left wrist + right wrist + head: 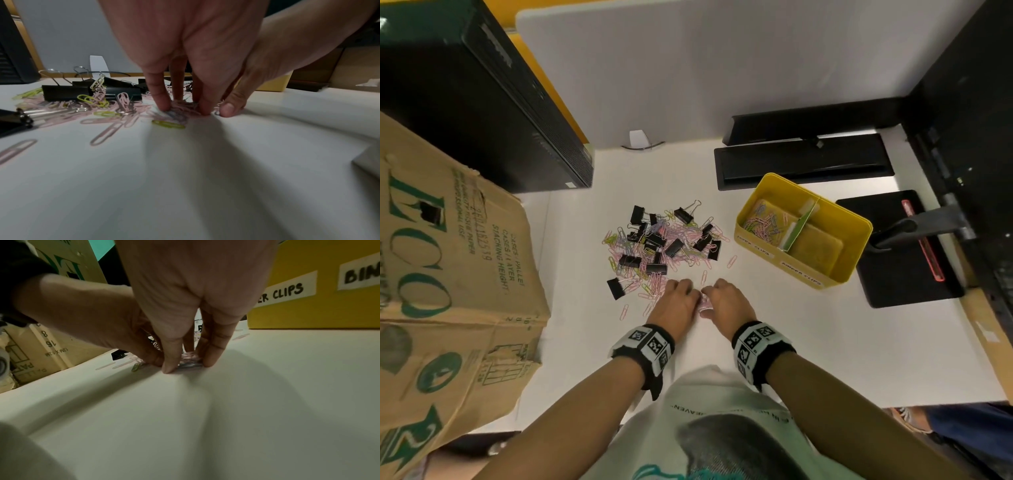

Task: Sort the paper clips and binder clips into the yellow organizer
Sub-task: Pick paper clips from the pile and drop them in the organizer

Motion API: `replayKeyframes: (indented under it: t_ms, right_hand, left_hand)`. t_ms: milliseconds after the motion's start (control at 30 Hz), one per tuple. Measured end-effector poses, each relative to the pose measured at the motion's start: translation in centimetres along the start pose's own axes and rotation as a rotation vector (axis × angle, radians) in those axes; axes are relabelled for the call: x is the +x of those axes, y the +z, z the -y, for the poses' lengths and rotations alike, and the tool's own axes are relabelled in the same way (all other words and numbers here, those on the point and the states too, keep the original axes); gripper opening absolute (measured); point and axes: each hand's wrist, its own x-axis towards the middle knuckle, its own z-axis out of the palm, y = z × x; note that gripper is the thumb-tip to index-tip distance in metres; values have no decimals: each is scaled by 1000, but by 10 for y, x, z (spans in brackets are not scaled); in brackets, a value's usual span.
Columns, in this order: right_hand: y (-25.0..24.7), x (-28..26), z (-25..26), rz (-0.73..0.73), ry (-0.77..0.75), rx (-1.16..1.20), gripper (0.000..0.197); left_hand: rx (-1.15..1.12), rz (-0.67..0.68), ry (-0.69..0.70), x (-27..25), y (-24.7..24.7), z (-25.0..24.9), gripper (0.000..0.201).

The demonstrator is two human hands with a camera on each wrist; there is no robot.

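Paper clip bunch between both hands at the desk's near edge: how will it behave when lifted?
The paper clip bunch looks loose, so strays will likely drop as the left hand and right hand lift it. The clips look thin and flat on the smooth white desk, so they will probably slide rather than roll. Some seem interlocked and may trail out together.

The binder clips (pixel 674 247) are black, the paper clips (pixel 650 286) pink, yellow-green and pale blue. The organizer (pixel 852 236) is yellow with white labels. The carton (pixel 448 274) is brown with green print.
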Motion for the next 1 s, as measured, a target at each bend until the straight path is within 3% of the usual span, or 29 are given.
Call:
replayKeyframes:
  t_ms: [100, 267, 400, 500, 633, 833, 1000]
  right_hand:
    - [-3, 2, -3, 22, -24, -12, 23]
    - [-5, 2, -10, 22, -91, -98, 19]
    - [-11, -1, -16, -47, -94, 63, 21]
    - [-19, -7, -20, -133, -40, 303, 21]
    - [-30, -16, -25, -252, 48, 581, 17]
    - [-52, -36, -29, -379, 101, 906, 13]
    - [-72, -47, -31, -518, 106, 999, 14]
  left_hand:
    - [-29, 31, 29, 5, 1, 4, 20]
    - [-247, -50, 43, 4, -17, 11, 15]
    - [-457, -111, -130, 1, -36, 18, 12]
    - [-649, -86, -308, 1, -50, 24, 15]
    - [-927, -57, -428, 7, -70, 26, 18]
    - [-1094, -127, -301, 41, -115, -2, 15]
    - [-1044, -194, -191, 88, -137, -52, 14]
